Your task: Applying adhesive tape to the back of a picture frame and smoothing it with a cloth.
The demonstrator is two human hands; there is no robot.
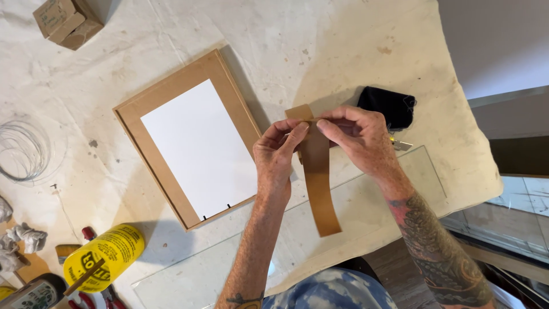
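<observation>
**Brown strip pinched at both hands above glass pane**

Head view, looking down on a cloth-covered table. Near centre, left hand and right hand both closed narrow on the top end of a brown paper strip, thumb and forefinger pinching from either side; upper end folded over, tail hanging free toward 6 o'clock. Directly beneath, a clear glass pane lying flat, running from 7 o'clock to 3 o'clock. At 9 o'clock from the hands, a brown frame back holding a white sheet. At 1 o'clock, a black cloth pouch, just beside the right hand. Far at 9 o'clock, a wire coil; at 8 o'clock, a yellow bottle lying on its side; at 10 o'clock, a small cardboard box.

Risks, as judged: uneven pull between the two pinches likely to tear or crease the strip at the fold. Loose tail apt to curl and touch down crooked. Pane's corner seemingly overhanging the table edge, so a forearm knock could tip it.
</observation>
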